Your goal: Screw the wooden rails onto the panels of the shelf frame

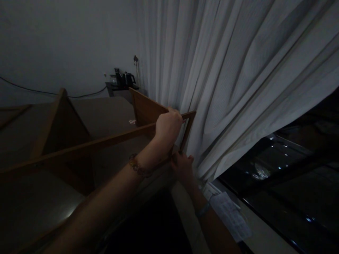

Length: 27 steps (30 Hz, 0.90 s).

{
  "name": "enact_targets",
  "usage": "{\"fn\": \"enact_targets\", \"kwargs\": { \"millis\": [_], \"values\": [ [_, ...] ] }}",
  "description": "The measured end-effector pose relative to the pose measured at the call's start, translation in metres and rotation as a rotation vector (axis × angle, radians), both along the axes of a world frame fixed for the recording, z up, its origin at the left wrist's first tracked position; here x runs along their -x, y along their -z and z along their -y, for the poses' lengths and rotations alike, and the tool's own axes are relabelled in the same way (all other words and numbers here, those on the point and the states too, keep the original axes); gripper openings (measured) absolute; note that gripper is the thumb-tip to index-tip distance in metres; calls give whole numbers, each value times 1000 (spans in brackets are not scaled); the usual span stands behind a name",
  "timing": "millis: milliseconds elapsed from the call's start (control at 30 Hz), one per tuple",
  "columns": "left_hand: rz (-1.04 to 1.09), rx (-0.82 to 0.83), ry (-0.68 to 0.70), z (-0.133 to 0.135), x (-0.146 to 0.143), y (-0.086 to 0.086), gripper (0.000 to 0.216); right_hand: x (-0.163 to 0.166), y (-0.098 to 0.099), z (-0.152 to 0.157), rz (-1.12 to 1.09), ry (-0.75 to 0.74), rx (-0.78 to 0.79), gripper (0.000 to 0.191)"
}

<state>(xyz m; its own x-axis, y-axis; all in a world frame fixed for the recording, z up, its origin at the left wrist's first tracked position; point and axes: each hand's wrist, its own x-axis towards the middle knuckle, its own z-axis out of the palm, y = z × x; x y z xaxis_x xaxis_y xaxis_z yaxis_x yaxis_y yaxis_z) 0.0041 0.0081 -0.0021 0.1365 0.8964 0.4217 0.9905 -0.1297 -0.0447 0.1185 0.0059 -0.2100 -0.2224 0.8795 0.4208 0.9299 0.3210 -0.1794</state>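
A brown wooden frame (113,140) with upright panels crosses the view from the lower left to the curtain. My left hand (169,127), with a beaded bracelet on its wrist, is wrapped over the top rail close to the frame's right end. Lower down, my right hand (183,166) has its fingers closed at the lower corner of that end, against the wood. Whatever may be between those fingers is too dark to make out. One wooden panel (148,106) stands behind my left hand, and another panel (62,130) rises at the left.
A long pale curtain (212,70) hangs right beside the frame's end. Papers (229,215) lie on a ledge below it, by a dark window (280,176). At the back, a black kettle (128,79) stands on a small table (122,87). A cable (87,96) runs along the wall.
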Motion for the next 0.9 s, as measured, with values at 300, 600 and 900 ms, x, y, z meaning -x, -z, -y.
{"fn": "enact_targets", "kwargs": {
  "millis": [300,600,900],
  "values": [
    [5,-9,0,-1,-1,1,33,-18,8,-8,-88,-116,33,16],
    [-8,-22,-20,0,-1,2,32,-17,16,-10,-150,-91,-9,14],
    [26,-53,-7,0,-3,3,34,-17,11,26,-202,-86,-109,17]
  ]
}}
